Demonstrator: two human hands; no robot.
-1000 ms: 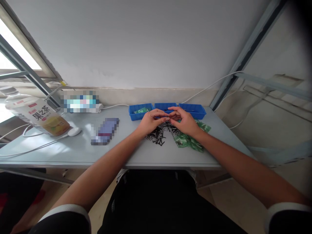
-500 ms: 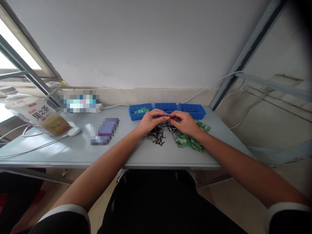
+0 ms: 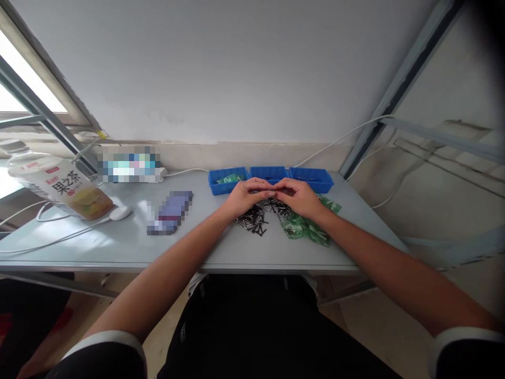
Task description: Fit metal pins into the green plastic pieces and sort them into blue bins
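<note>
My left hand [image 3: 245,196] and my right hand [image 3: 299,196] meet fingertip to fingertip above a pile of small dark metal parts [image 3: 254,219] on the grey table [image 3: 130,242]. Both hands are closed in a pinch on something tiny that I cannot make out. Green plastic bags [image 3: 305,228] lie under and beside my right hand. Just behind the hands stand three blue trays [image 3: 315,181] in a row; the left one holds something green.
A tilted drink bottle [image 3: 59,187] lies at the far left, with a white mouse [image 3: 120,212] and white cables beside it. A blurred flat object [image 3: 170,211] lies left of the pile. The wall is right behind the trays; a metal frame post rises at the right.
My right hand's fingers have curled in and come closer to the left hand's fingertips. The arms and everything on the table stay where they were.
</note>
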